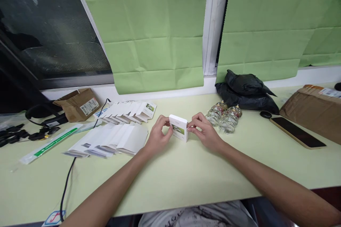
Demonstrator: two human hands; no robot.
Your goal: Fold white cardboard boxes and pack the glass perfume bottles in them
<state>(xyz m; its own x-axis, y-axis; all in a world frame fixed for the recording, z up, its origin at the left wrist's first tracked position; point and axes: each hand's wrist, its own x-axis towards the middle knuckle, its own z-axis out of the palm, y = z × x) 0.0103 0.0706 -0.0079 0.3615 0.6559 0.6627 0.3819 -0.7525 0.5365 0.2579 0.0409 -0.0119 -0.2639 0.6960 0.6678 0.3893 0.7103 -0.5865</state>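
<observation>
Here, left hand point(157, 135) and right hand point(204, 132) both gripping small white cardboard box point(178, 127), flat folded cartons point(112, 141) beside, matte green table point(186, 173).

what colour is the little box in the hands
White, with a green picture panel on its front: the small box, seen best in the head view.

1. Nothing is legible at this size.
2. Long white packet point(49, 143) near the tabletop's left edge: green stripe with white lettering, too small to read.
3. Open cardboard box point(80, 104) at the back left: white shipping label, print unreadable.
4. Brown parcel point(311, 110) at the right edge: white label, unreadable.
5. Small white box point(178, 127) held at centre: green picture, text blurred.
</observation>
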